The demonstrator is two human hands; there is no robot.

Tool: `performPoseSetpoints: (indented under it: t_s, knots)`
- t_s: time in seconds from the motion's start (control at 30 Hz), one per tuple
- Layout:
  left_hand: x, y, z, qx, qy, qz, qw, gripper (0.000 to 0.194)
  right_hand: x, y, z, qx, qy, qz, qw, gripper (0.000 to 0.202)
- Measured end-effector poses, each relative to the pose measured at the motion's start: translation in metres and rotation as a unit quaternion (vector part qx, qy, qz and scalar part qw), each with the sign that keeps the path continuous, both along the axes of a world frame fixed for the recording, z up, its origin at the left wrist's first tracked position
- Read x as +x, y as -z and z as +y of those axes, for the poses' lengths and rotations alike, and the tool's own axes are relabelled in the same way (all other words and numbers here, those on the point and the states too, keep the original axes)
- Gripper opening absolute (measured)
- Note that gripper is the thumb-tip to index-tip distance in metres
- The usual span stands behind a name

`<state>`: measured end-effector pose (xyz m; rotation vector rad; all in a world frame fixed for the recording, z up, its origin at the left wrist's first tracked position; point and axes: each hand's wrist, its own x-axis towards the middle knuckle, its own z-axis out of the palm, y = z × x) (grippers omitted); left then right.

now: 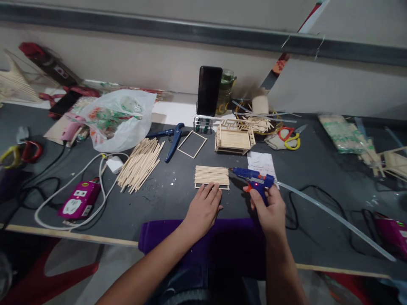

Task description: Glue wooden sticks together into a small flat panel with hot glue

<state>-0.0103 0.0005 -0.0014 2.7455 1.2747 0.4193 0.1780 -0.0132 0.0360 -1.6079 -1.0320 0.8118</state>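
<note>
A small panel of pale wooden sticks (211,173) lies on the dark table, its sticks side by side across a thin frame. My left hand (205,206) rests on its near edge with the fingers stretched out flat. In my right hand (269,206) is a blue hot glue gun (254,178), its nozzle at the panel's upper right corner. A long clear glue stick (333,220) sticks out of the gun's back. Behind the panel stand a small stick-built model (234,140) and a bare square stick frame (192,144). Loose sticks (141,165) are piled to the left.
A blue cutter (173,142) lies near a white plastic bag (127,114). A phone (209,91) stands upright at the back. Scissors (291,137) lie back right. A magenta power strip (79,200) with a white cable is on the left. Purple cloth (159,233) covers the front edge.
</note>
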Motion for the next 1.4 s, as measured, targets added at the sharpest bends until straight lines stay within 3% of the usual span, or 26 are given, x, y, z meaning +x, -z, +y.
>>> performPoseSetpoints:
  t_s: [0.37, 0.73, 1.07, 1.4]
  knots:
    - [0.000, 0.004, 0.000, 0.033, -0.004, -0.016, 0.999, 0.038, 0.003, 0.014, -0.018, -0.027, 0.010, -0.059, 0.998, 0.039]
    - [0.000, 0.004, 0.000, 0.032, -0.005, -0.001, 0.999, 0.038, 0.023, 0.007, -0.034, -0.110, -0.006, -0.259, 0.960, 0.047]
    - [0.002, 0.001, 0.000, 0.052, -0.002, -0.002, 0.999, 0.038, 0.021, 0.004, -0.035, -0.139, -0.023, -0.291, 0.946, 0.049]
    - [0.002, 0.003, -0.001, 0.043, -0.006, -0.006, 0.999, 0.037, 0.021, 0.006, -0.033, -0.117, -0.039, -0.315, 0.941, 0.046]
